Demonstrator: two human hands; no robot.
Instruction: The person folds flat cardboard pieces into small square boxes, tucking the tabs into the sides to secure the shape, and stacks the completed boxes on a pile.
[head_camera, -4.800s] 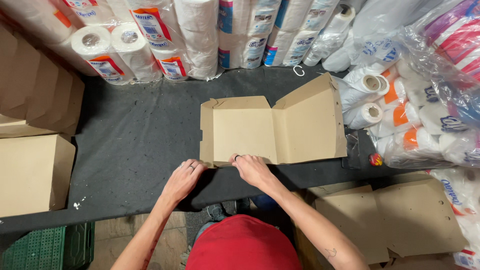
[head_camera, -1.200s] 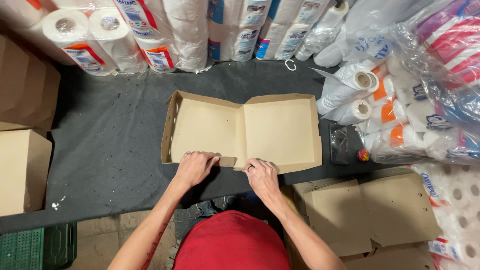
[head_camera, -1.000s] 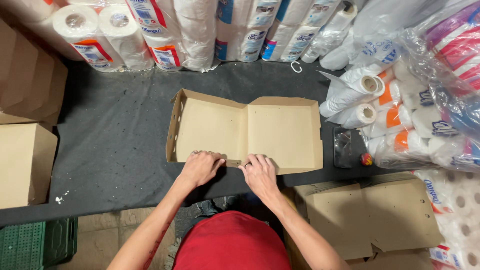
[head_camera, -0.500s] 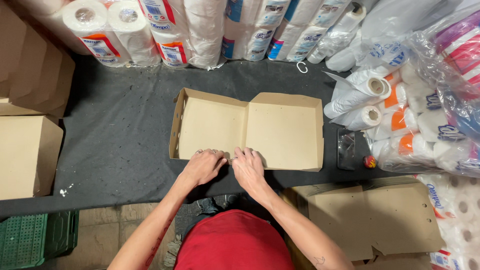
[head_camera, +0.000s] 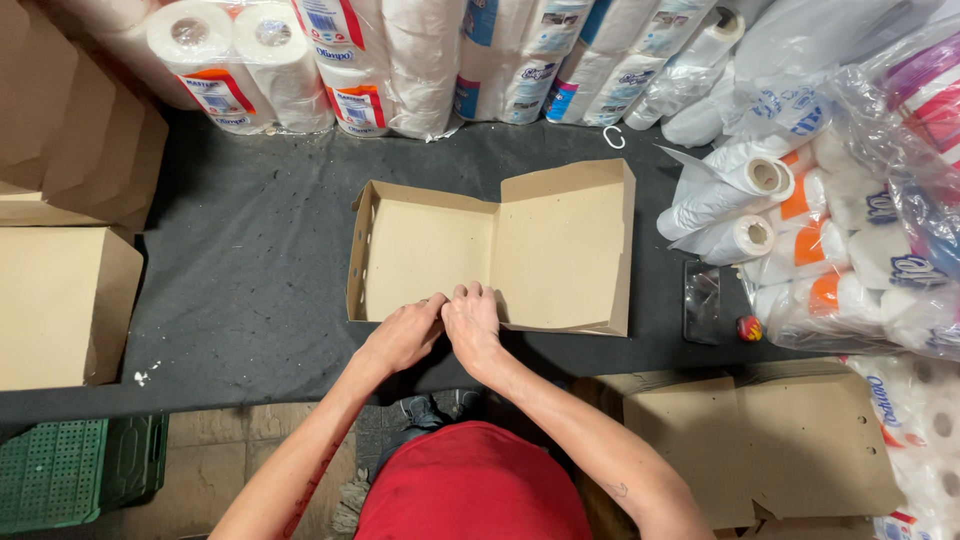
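Cardboard box (head_camera: 500, 250): light, stiff, creasable; grip near wall, 6 o'clock
Left hand (head_camera: 405, 335): fingers curled on wall
Right hand (head_camera: 472, 322): same

Box (head_camera: 490, 245) near edge hidden under hands; closed boxes (head_camera: 60, 300) cut by left edge.

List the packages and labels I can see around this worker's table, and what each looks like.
Cardboard box: table centre, open, brown; both hands, left hand and right hand, press its near edge.
Paper roll packs: back edge, white, red-orange and blue labels.
Bagged rolls: right side, clear plastic, orange bands.
Closed boxes: left, brown.
Flat cardboard blank: lower right.
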